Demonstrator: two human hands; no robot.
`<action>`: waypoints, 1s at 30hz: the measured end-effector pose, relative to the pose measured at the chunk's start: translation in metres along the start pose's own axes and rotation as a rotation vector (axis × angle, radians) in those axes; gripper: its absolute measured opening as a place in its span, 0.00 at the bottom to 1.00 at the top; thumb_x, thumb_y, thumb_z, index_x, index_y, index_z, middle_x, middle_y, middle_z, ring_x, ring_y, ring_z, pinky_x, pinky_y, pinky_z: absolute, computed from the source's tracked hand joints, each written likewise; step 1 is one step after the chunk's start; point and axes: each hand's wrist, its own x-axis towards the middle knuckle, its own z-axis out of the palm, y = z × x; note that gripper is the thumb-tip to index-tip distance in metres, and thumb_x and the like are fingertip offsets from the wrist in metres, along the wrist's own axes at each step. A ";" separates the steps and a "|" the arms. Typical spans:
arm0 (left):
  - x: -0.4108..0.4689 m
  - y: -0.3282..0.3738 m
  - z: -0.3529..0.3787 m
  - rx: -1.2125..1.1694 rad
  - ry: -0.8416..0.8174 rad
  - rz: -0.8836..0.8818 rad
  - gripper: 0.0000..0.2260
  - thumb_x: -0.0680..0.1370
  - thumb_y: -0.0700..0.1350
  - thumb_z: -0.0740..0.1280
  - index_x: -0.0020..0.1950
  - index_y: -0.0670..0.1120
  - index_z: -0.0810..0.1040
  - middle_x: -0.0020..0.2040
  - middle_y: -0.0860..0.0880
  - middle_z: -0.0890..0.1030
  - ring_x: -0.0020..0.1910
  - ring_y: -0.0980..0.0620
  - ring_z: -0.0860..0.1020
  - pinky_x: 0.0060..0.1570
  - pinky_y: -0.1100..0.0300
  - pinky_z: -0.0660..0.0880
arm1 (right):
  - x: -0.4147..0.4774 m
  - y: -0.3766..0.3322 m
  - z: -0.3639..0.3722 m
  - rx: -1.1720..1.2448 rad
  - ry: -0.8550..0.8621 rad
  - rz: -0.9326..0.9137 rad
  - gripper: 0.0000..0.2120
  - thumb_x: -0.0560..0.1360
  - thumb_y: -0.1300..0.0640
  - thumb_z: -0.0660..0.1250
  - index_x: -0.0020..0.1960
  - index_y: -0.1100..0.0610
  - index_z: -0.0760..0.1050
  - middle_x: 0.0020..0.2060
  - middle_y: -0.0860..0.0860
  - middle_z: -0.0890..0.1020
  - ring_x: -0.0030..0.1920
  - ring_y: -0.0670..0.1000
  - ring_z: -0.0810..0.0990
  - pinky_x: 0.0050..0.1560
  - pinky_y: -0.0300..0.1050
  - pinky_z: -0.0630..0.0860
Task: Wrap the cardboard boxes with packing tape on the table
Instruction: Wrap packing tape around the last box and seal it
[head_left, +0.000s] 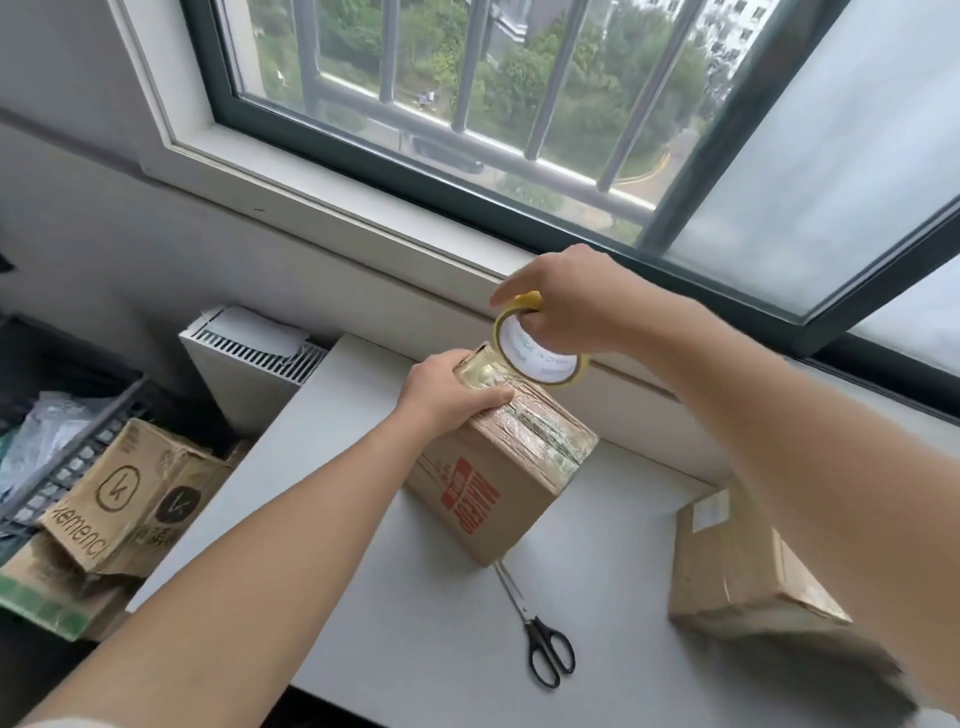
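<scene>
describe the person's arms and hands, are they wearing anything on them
Both arms are bare: the left forearm and right forearm show no sleeve as far as the frame reaches. The left hand and right hand wear no gloves, and no watch, bracelet or ring shows on the sides in view.

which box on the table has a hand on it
The box with red print: the left hand grips its top, the right hand holds the tape roll at its far end. The white-labelled box at the right has none.
</scene>
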 end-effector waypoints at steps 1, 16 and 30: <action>-0.001 -0.002 0.000 0.003 0.010 0.005 0.23 0.67 0.62 0.80 0.58 0.57 0.82 0.50 0.58 0.83 0.56 0.53 0.80 0.57 0.58 0.75 | -0.007 0.002 -0.003 -0.035 -0.052 -0.009 0.23 0.79 0.56 0.61 0.69 0.35 0.76 0.61 0.50 0.82 0.54 0.55 0.80 0.56 0.48 0.80; -0.008 -0.012 -0.004 0.039 -0.011 0.018 0.24 0.70 0.58 0.79 0.63 0.54 0.82 0.51 0.56 0.82 0.53 0.54 0.77 0.51 0.63 0.69 | -0.084 0.022 0.077 -0.018 -0.205 0.082 0.28 0.78 0.55 0.56 0.73 0.30 0.68 0.57 0.53 0.82 0.50 0.57 0.78 0.39 0.45 0.68; -0.011 -0.011 -0.005 0.068 -0.040 0.022 0.25 0.70 0.58 0.77 0.65 0.53 0.81 0.55 0.55 0.84 0.57 0.51 0.78 0.53 0.60 0.71 | -0.102 0.015 0.068 0.068 -0.088 0.105 0.26 0.78 0.52 0.58 0.72 0.31 0.70 0.53 0.52 0.83 0.43 0.56 0.74 0.43 0.44 0.70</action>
